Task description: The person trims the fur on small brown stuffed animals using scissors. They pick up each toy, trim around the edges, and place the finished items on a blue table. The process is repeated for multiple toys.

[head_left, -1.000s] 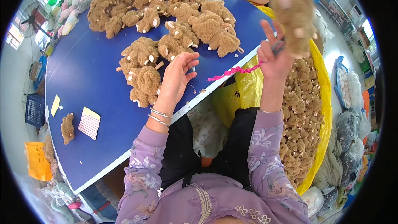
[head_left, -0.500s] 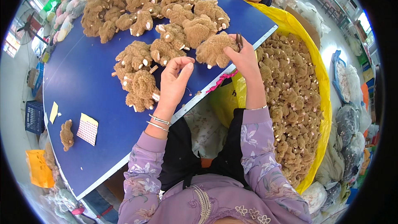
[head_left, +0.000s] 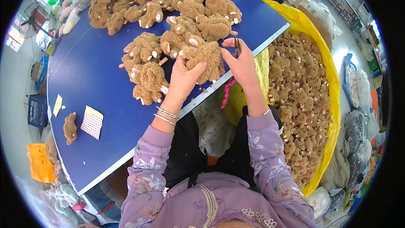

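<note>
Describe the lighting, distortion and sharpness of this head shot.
Head view: strong fisheye, the blue table edge bows and a black ring frames the picture; daylight is even and bright, blown out at the windows on the left; both hands and the brown plush toy are sharp; rim clutter smears.

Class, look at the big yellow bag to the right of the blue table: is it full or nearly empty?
Full. The yellow bag is heaped with brown plush toys, the pile reaching close to its rim.
</note>
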`<action>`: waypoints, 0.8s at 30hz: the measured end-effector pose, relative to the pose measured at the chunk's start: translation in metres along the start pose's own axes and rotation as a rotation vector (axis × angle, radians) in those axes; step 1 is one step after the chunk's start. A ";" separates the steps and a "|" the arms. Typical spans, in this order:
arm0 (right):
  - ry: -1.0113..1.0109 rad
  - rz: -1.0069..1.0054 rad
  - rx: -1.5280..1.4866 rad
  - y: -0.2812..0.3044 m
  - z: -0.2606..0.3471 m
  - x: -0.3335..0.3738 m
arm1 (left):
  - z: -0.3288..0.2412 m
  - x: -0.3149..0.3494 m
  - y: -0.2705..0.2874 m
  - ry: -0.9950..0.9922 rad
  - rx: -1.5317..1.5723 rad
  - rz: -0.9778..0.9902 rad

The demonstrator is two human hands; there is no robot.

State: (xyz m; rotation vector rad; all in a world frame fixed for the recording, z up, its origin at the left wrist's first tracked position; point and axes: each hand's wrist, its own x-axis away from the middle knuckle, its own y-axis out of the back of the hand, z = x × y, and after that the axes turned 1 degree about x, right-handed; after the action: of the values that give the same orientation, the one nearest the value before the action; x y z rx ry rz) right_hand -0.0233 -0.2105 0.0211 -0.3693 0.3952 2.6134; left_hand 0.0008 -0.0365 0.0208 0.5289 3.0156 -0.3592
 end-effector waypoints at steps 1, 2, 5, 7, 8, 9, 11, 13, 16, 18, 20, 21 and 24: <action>-0.015 -0.045 -0.019 -0.003 0.006 0.004 | -0.001 0.000 -0.001 -0.030 0.006 -0.016; -0.009 0.017 -0.032 -0.003 0.008 0.007 | -0.002 0.001 -0.003 -0.060 0.012 -0.032; 0.022 0.159 -0.056 -0.007 0.015 0.016 | -0.001 0.001 -0.004 -0.097 0.011 -0.063; 0.074 0.130 -0.074 -0.014 0.018 0.023 | 0.001 0.000 -0.004 -0.118 -0.053 -0.076; 0.099 0.117 -0.084 -0.016 0.019 0.024 | 0.003 -0.001 -0.003 -0.135 -0.114 -0.082; 0.123 0.118 -0.068 -0.017 0.019 0.024 | 0.004 -0.001 -0.003 -0.152 -0.175 -0.090; 0.162 0.100 -0.006 -0.018 0.017 0.023 | 0.006 -0.002 -0.003 -0.181 -0.244 -0.083; 0.191 0.083 0.015 -0.019 0.020 0.022 | 0.005 -0.001 -0.004 -0.198 -0.302 -0.076; 0.237 0.081 0.029 -0.017 0.027 0.023 | -0.004 0.005 -0.010 -0.202 -0.379 -0.057; 0.289 0.113 0.088 -0.017 0.026 0.020 | -0.010 0.007 -0.013 -0.199 -0.444 -0.040; 0.079 0.212 -0.104 -0.009 0.030 0.021 | -0.005 0.004 -0.007 -0.223 -0.485 -0.061; -0.025 0.263 -0.202 -0.003 0.033 0.021 | -0.005 0.003 -0.006 -0.245 -0.504 -0.089; -0.130 0.600 -0.565 0.036 0.048 0.021 | 0.005 -0.003 0.004 -0.265 -0.460 -0.167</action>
State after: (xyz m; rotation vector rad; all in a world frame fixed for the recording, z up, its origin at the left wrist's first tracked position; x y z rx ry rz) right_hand -0.0675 -0.2167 0.0664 -0.2850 -0.3513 3.2932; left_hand 0.0055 -0.0350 0.0151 0.1754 2.7524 0.2403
